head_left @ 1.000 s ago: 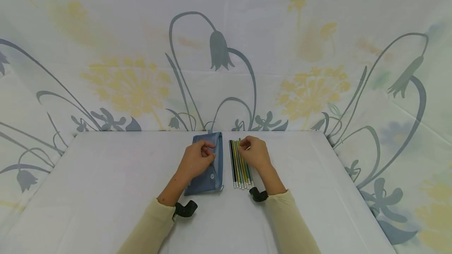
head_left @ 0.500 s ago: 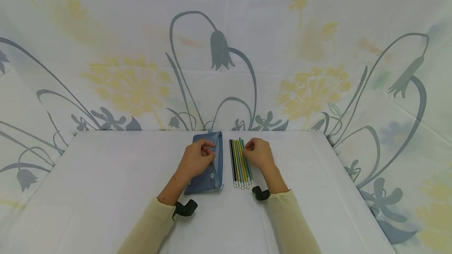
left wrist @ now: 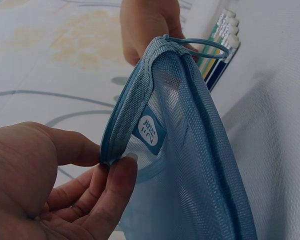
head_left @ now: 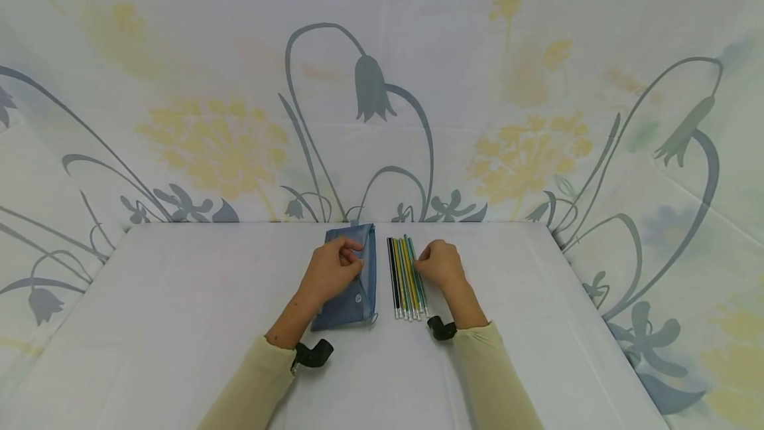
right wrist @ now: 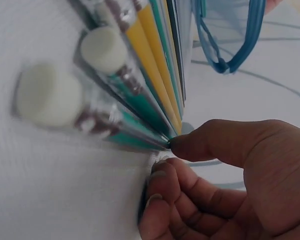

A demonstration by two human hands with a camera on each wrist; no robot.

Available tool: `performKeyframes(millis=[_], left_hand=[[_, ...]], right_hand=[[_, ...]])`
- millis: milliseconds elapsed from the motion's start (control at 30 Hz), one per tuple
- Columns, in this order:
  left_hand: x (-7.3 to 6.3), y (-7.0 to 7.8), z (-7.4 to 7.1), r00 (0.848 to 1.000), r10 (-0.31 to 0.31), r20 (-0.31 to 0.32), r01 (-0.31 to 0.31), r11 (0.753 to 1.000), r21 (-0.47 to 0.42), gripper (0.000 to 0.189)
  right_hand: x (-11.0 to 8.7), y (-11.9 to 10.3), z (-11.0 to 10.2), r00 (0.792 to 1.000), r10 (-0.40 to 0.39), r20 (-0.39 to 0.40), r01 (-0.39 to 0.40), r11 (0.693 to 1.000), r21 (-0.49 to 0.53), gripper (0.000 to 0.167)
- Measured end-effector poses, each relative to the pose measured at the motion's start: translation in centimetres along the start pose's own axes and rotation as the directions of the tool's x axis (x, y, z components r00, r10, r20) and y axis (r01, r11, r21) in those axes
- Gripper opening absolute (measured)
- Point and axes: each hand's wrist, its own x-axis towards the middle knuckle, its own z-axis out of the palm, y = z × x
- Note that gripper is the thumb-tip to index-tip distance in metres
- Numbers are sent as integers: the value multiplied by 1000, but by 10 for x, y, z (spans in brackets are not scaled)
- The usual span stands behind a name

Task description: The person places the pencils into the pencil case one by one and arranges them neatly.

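On the blue mesh pouch (left wrist: pixel 195 165) I see a small tag (left wrist: pixel 159 132) whose white oval (left wrist: pixel 149 131) carries dark characters (left wrist: pixel 148 132), tilted and too small for me to read. I can read no words or numbers.

Wht tbl (head_left: pixel 179 317); gray/yel. floral backdrop (head_left: pixel 371 88) behind it & at both sides.
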Motion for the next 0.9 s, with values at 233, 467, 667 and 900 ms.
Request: performKeyframes(millis=[233,467,667,900], left_hand=[[0,-1,0,1000,-1,2,1,1000,-3,23],[1,-1,0,1000,0,6,0,1000,-11,23],[1,-3,0,1000,1,5,-1,1000,-11,23],[2,-2,0,1000,0,6,0,1000,-15,23]], right_hand=[[-3,-6,1,996,90,9,-89,993,-78,21],[-6,-12,6,991,132,-26,-135,980,-147,28],[-6,-12,8,991,129,-38,-133,978,-160,33],[-6,-12,3,991,129,-35,-133,980,-145,33]])
